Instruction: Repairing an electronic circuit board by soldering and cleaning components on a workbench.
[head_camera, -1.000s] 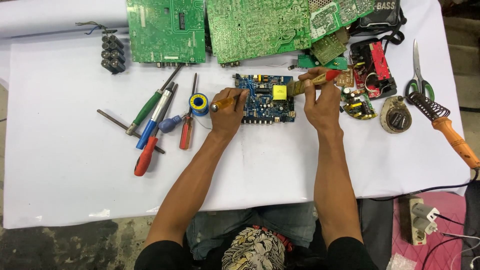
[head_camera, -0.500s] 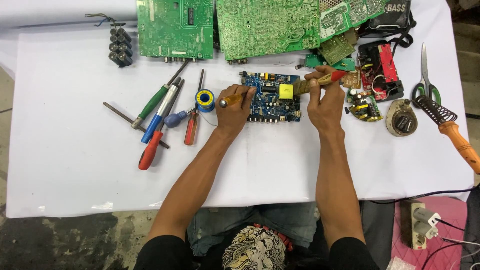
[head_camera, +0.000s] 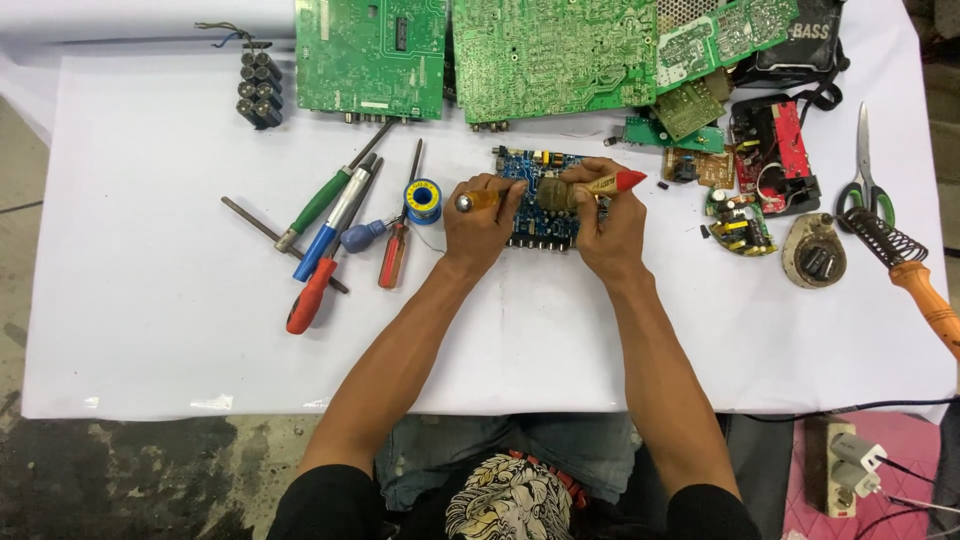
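Head view shows both hands over the blue circuit board (head_camera: 540, 205), which lies mid-surface on the white cloth. Left hand (head_camera: 483, 222) has its fingers clamped on a yellow-handled tool (head_camera: 478, 200); right hand (head_camera: 610, 225) grips a brush (head_camera: 590, 186) with a red-tipped handle. Steadying the board while brushing lightly seems wise. Hands hide most of the board. Farther off, the large green boards (head_camera: 555, 55) are cut by the top edge.

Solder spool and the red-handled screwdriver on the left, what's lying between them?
In the head view, a small orange-handled screwdriver and a blue-handled tool lie between the solder spool and the red-handled screwdriver, on the white cloth.
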